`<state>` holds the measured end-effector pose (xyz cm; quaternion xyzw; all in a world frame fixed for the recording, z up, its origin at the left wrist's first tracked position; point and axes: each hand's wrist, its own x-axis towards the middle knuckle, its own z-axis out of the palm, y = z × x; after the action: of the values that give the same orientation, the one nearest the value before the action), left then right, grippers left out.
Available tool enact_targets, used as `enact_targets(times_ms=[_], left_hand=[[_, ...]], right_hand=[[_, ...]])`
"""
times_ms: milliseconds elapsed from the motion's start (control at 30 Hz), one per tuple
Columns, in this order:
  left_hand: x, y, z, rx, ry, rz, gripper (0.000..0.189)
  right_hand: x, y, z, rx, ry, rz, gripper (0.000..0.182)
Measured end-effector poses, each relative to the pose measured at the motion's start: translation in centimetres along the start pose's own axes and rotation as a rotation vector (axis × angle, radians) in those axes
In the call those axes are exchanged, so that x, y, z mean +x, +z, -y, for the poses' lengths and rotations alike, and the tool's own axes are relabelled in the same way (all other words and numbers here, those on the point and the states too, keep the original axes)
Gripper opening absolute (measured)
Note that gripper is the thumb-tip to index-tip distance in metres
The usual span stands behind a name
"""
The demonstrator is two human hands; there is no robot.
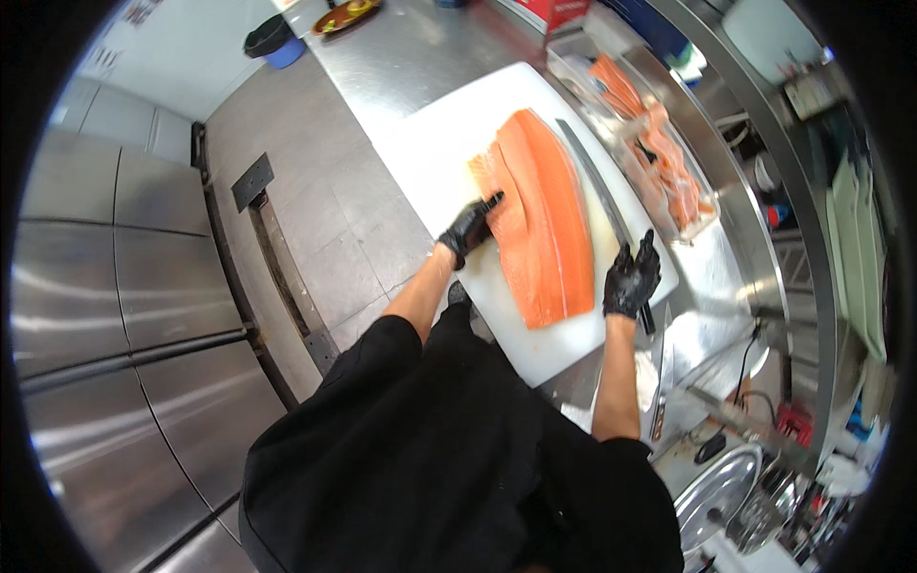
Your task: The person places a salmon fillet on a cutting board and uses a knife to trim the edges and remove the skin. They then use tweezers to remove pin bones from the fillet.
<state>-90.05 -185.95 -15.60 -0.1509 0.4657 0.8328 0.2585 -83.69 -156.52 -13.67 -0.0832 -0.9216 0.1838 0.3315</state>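
A large orange salmon fillet [551, 229] lies on a white cutting board [444, 150]. My left hand [471, 228], in a black glove, touches the fillet's left edge with its fingers. A long slim knife [596, 180] with a dark blade and black handle rests on the board to the right of the fish. Over the knife, near its handle, is my right hand [632, 276], also black-gloved, with its fingers extended and spread; whether it touches the knife cannot be told.
Clear plastic containers with salmon pieces [673, 172] and salmon strips [617, 86] stand beyond the board. A wooden-handled knife [659, 412] lies at the right, near a steel bowl [720, 494]. A brown plate [345, 17] is on the steel counter [430, 43].
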Motion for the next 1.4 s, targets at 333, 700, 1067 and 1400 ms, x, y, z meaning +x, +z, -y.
enact_targets(times_ms=[333, 700, 1067, 1400], left_hand=[[-5.8, 0.6, -3.3, -0.794, 0.154, 0.429, 0.053], [-4.1, -21.8, -20.9, -0.936, 0.608, -0.109, 0.085], [2.8, -41.1, -40.5, -0.489, 0.726, -0.102, 0.079], [16.3, -54.2, -62.1, -0.464, 0.744, -0.076, 0.075]], right_hand=[[-2.7, 4.2, 11.5, 0.856, 0.146, 0.980, 0.034], [3.2, 14.2, 39.5, 1.253, 0.802, 1.561, 0.033], [8.9, 32.1, 56.9, 1.134, 0.688, 1.540, 0.031], [22.3, 49.1, 72.5, 1.298, 0.674, 1.478, 0.031]])
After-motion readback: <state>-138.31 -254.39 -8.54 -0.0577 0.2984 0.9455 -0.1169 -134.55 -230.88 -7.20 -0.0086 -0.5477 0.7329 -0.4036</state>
